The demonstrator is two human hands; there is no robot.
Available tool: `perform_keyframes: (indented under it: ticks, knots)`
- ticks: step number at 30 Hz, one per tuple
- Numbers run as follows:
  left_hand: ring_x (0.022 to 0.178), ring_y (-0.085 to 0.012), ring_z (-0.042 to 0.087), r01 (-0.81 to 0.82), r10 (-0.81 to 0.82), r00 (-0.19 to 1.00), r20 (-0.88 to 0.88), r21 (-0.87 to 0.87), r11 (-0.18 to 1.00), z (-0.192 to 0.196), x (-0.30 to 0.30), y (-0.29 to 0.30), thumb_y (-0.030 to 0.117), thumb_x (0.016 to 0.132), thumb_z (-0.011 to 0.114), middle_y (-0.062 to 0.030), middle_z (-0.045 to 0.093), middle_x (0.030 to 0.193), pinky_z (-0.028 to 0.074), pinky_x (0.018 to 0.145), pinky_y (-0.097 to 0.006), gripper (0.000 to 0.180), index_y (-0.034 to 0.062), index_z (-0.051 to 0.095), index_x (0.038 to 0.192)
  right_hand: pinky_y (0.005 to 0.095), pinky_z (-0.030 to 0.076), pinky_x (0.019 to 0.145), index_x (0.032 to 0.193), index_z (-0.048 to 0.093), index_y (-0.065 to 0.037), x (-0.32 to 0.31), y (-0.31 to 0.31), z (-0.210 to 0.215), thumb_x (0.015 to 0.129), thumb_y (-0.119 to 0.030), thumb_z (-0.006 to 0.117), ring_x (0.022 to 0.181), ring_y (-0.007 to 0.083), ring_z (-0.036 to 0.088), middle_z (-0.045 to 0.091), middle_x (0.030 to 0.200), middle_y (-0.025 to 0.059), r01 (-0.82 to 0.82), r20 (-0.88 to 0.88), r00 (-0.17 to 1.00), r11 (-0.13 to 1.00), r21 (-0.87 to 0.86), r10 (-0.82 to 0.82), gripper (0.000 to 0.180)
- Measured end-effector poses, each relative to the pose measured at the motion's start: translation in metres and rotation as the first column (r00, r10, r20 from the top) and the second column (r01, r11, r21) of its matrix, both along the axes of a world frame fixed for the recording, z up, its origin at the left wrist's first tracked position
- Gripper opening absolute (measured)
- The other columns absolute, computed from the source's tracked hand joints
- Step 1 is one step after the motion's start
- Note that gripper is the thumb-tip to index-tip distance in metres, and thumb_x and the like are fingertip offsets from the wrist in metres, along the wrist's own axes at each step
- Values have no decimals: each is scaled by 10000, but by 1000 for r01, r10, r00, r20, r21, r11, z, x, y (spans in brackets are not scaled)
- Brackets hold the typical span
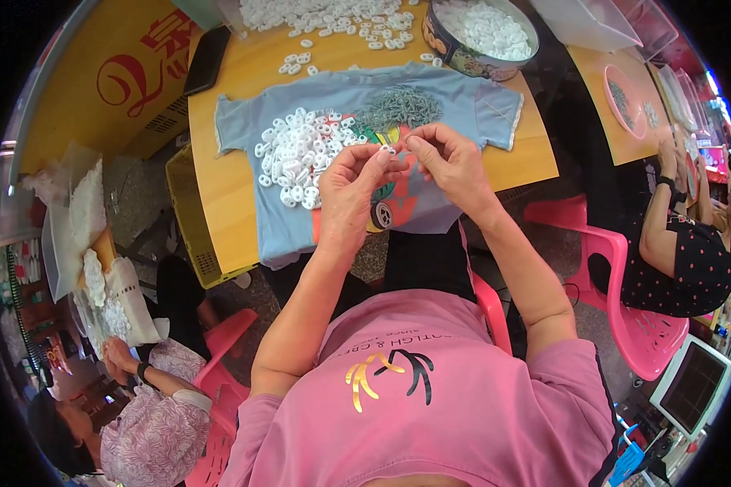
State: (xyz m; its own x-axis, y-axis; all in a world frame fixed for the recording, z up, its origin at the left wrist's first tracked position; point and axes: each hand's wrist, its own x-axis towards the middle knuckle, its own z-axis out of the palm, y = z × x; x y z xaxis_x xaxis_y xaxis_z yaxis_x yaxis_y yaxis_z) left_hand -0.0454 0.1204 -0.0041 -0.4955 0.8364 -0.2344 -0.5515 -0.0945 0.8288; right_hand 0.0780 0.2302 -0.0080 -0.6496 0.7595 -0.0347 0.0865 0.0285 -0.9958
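My left hand and my right hand meet above a light blue T-shirt spread on the wooden table. Together the fingertips pinch one small white plastic ring piece. A heap of the same white ring pieces lies on the shirt just left of my left hand. A pile of thin grey metal pins lies on the shirt just beyond my hands.
A round tin full of white pieces stands at the far right of the table, more loose pieces lie at the back, a black phone at the left. A yellow crate sits beside the table. Other people work at the lower left and the right on pink chairs.
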Motion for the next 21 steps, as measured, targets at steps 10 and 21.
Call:
perform_keyframes:
  ticks: [10,21]
  knots:
    - [805,-165,688,-14,0,983,-183,-77,997,12,-22,-41,120,947,622,-140,697,1001,528,700,-257,154,-4,597,1035,288,444,563,932,674,-21,7,13,-4,865,-94,662,604,162,566,635,832,87,-34,196,973,770,638,-119,100]
    - [800,-132,671,-5,-8,985,-174,-72,997,2,-18,-55,134,949,622,-124,704,989,505,705,-239,163,1,594,1038,374,499,647,899,680,-57,-20,6,5,849,-145,671,754,286,641,643,861,82,-215,353,932,666,715,-78,102]
